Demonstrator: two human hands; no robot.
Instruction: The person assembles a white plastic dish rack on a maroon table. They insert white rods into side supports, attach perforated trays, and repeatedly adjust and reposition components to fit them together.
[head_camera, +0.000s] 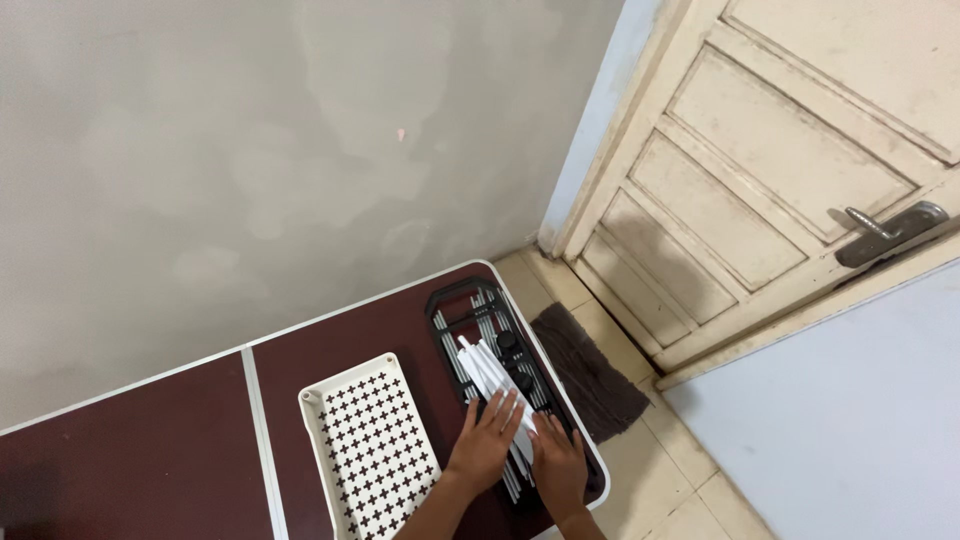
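A black tray (452, 300) with slotted rails lies on the right end of a dark red folding table (350, 335). A bundle of white rods (484, 368) lies lengthwise in it, beside two black round caps (508, 341). My left hand (487, 440) rests flat on the near end of the white rods, fingers spread. My right hand (558, 460) lies flat just to its right on the tray's near end, fingers also apart. Neither hand grips anything that I can see.
A white perforated tray (370, 440) with cross-shaped holes lies left of the black tray. A grey wall stands behind the table. A cream panelled door (760, 190) with a metal handle (890, 228) is at right, with a dark mat (590, 370) on the tiled floor.
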